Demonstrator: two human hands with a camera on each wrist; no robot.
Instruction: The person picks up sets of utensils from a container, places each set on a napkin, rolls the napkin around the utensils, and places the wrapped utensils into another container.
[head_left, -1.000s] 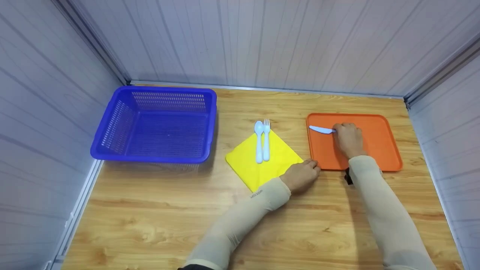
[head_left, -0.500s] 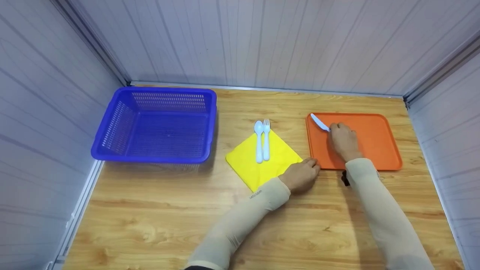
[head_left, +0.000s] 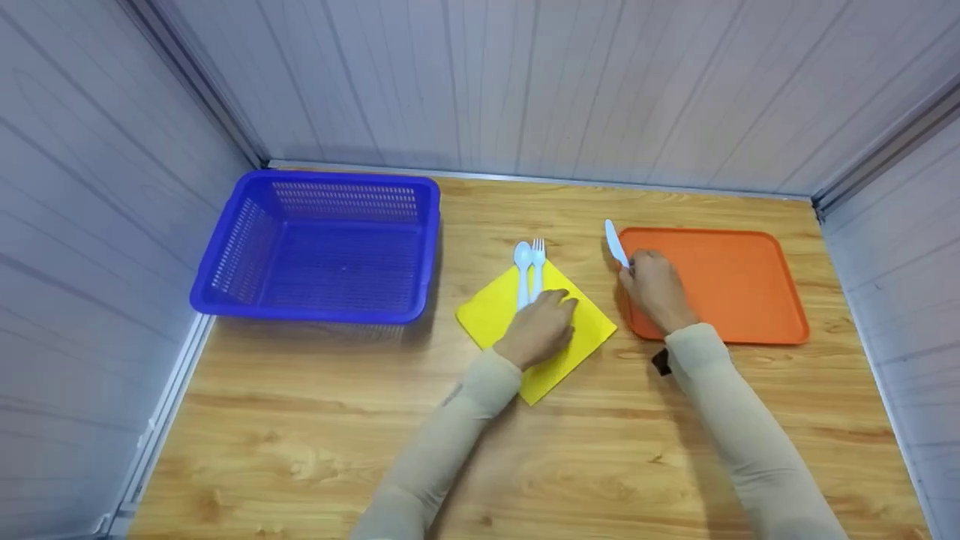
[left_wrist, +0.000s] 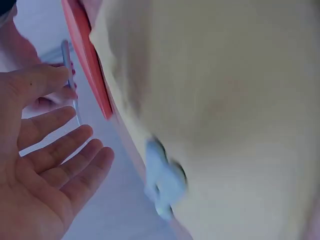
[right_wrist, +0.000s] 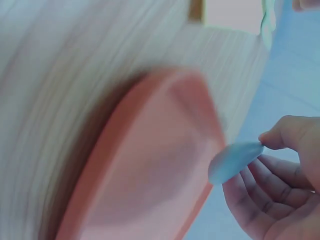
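In the head view my right hand (head_left: 656, 291) pinches a light blue plastic knife (head_left: 616, 244) whose blade points away from me, above the left edge of the orange tray (head_left: 742, 289). The knife's handle end (right_wrist: 235, 162) juts from between thumb and fingers in the right wrist view. My left hand (head_left: 538, 328) hovers over the yellow folded napkin (head_left: 589, 334), its fingers loosely spread and holding nothing, as the left wrist view confirms. On the napkin lie a light blue spoon (head_left: 523, 259) and a fork (head_left: 538, 259) side by side; the hand hides their lower handles.
A blue plastic basket (head_left: 429, 247) with slotted walls stands at the back left of the wooden table (head_left: 585, 457). Pale panel walls (head_left: 480, 82) close in the table at the back and both sides.
My right hand has carried the knife left toward the tray's edge and turned its blade to point away. My left hand has left the tray's near corner and moved left over the napkin.
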